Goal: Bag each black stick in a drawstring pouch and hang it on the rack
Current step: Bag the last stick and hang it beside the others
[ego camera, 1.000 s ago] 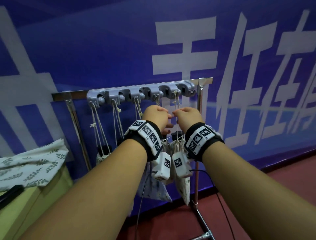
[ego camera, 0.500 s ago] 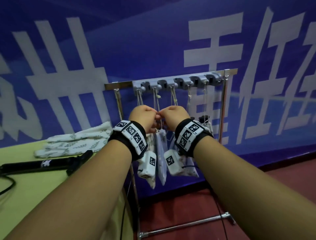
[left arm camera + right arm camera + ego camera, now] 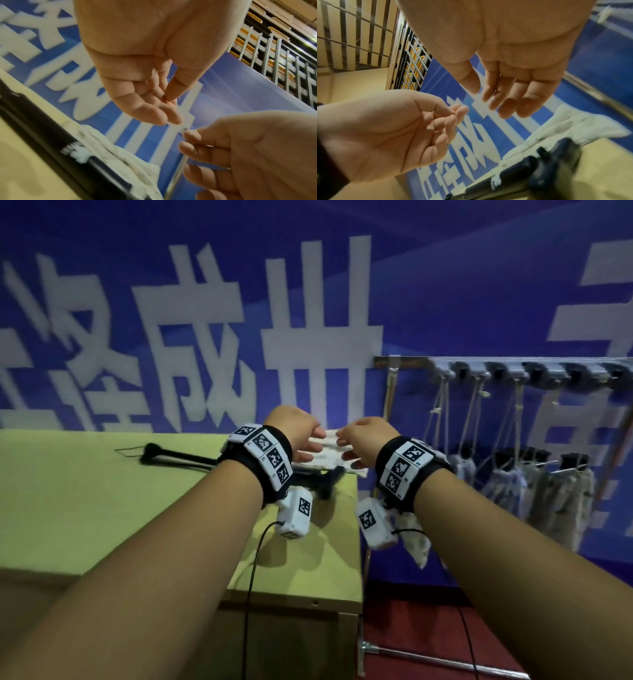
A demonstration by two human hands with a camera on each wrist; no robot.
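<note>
A long black stick [image 3: 181,456] lies on the yellow-green table [image 3: 102,491], its right end near the table's right edge. Flat patterned drawstring pouches [image 3: 329,455] lie just behind it. My left hand [image 3: 315,440] and right hand [image 3: 346,445] hover close together above the pouches and touch nothing. In the left wrist view my left hand [image 3: 164,108] has loosely curled fingers with the thumb resting on them, above the stick [image 3: 51,142] and pouch cloth [image 3: 120,155]. My right hand [image 3: 501,105] has relaxed, nearly straight fingers and is empty.
The metal rack [image 3: 513,366] stands to the right of the table with a row of grey hooks. Several filled pouches [image 3: 561,494] hang from it on cords. A blue banner wall is behind, and the rack's foot [image 3: 428,657] lies on the red floor.
Both hands have let go of the cords at the rack and moved left to the table's right end. The view has swung left, so the rack now sits at the right edge.
</note>
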